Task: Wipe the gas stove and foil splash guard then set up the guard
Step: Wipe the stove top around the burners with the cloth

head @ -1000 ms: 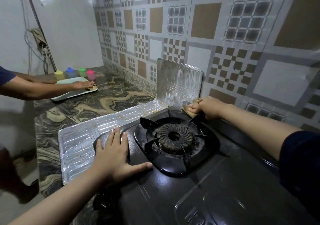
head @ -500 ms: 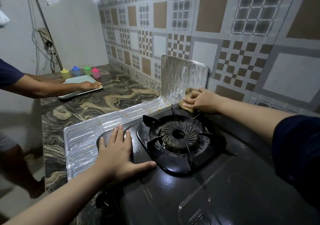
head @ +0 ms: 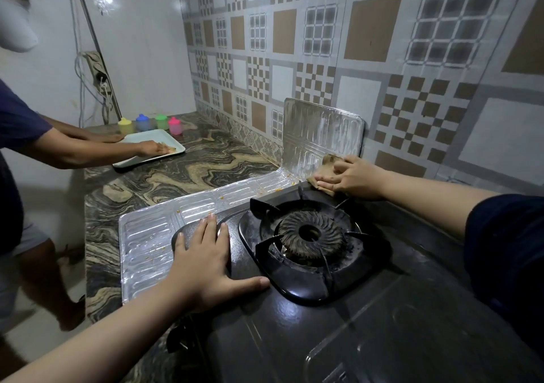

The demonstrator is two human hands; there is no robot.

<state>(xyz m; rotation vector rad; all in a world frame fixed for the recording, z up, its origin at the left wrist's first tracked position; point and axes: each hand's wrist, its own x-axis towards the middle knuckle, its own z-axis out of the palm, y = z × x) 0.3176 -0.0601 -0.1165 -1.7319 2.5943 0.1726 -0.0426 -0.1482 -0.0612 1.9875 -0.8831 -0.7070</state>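
Stove (head: 338,332) under flat left hand (head: 203,262), right hand (head: 350,178) pressing cloth (head: 325,173)

A home kitchen: a black gas stove (head: 338,309) sits on a marble-patterned bench (head: 182,170) against a brown-and-white tiled wall (head: 368,59), with a foil splash guard (head: 321,138) and coloured lidded cups (head: 153,123) at the far left.
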